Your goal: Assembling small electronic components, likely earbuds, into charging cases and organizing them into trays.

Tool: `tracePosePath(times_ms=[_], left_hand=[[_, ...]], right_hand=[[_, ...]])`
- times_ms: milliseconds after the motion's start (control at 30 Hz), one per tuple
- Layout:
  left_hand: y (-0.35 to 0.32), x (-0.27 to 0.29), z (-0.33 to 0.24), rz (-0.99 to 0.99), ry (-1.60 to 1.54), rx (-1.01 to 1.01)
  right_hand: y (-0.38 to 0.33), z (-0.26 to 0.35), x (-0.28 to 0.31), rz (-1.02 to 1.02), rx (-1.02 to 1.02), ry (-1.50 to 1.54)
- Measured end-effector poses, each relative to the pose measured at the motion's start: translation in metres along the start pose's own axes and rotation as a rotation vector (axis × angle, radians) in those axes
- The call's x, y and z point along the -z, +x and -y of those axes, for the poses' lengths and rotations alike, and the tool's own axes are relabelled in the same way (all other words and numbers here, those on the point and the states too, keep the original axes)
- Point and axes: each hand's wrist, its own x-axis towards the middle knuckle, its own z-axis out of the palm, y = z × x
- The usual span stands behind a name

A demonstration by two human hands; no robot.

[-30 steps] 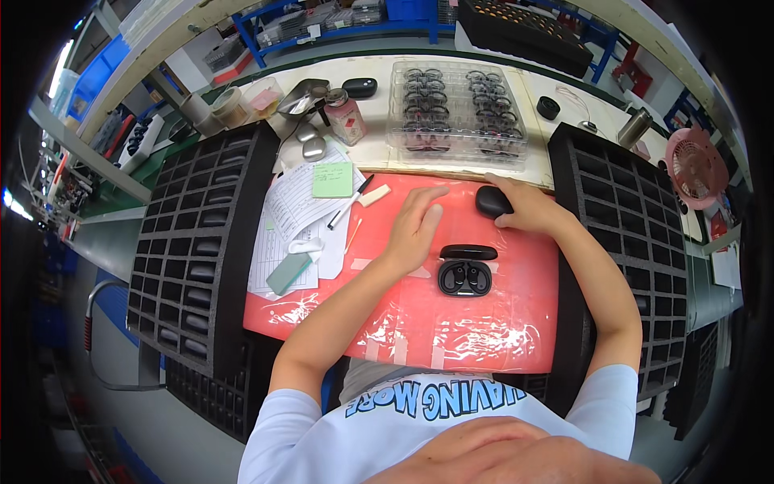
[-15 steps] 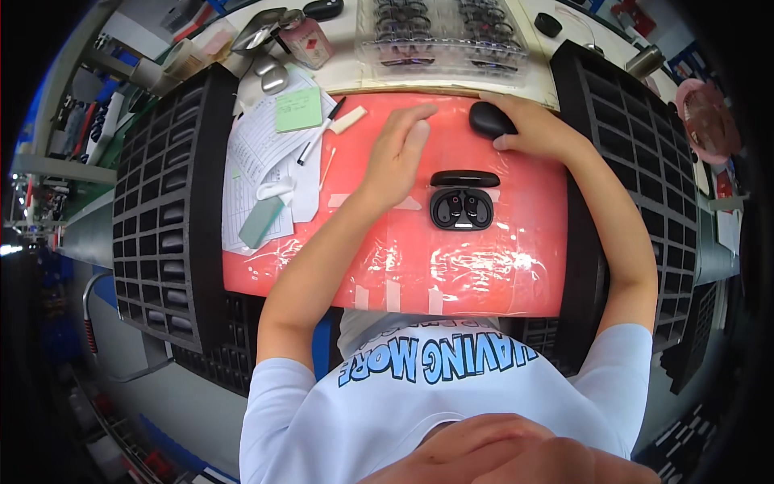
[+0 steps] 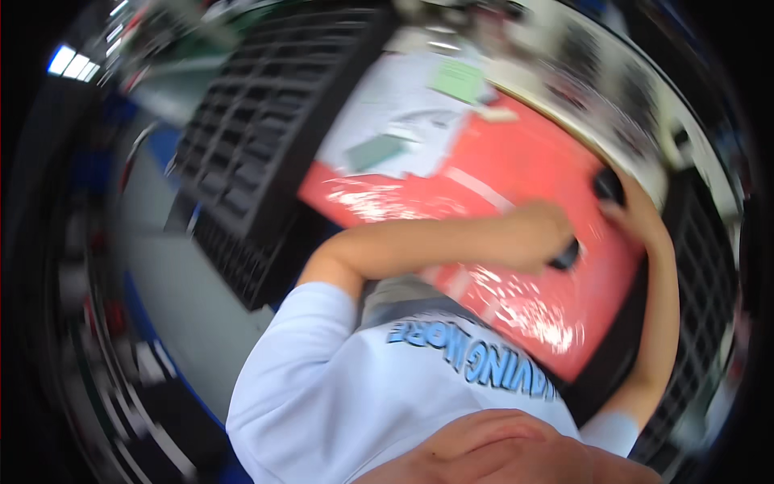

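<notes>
Head view, tilted and blurred by motion, shows us bent over a red mat (image 3: 516, 177) that lies between two black slotted trays (image 3: 258, 137). Our left hand (image 3: 542, 235) rests on the mat with its fingers curled over a small black case (image 3: 567, 256), which peeps out at the hand's right edge; whether it is pinched we cannot tell. Our right hand (image 3: 637, 216) sits just beyond, its fingers closed on a dark rounded object (image 3: 608, 185) near the mat's far right edge. White papers (image 3: 387, 113) with a green note (image 3: 456, 79) lie at the mat's far left corner.
</notes>
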Motion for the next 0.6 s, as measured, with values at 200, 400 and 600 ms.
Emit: tracePosePath(times_ms=[200,400,600], left_hand=[[-0.099,0.091,-0.002,-0.018,-0.769,0.267],[-0.275,0.216,0.036,-0.933,-1.122,0.687],[-0.37,0.261,0.038,-0.646,0.664,0.895]], right_hand=[[-0.015,-0.009,-0.011,0.049,-0.097,0.061],[-0.009,-0.013,-0.005,0.053,-0.091,0.094],[-0.008,-0.021,-0.005,0.024,-0.122,0.113]])
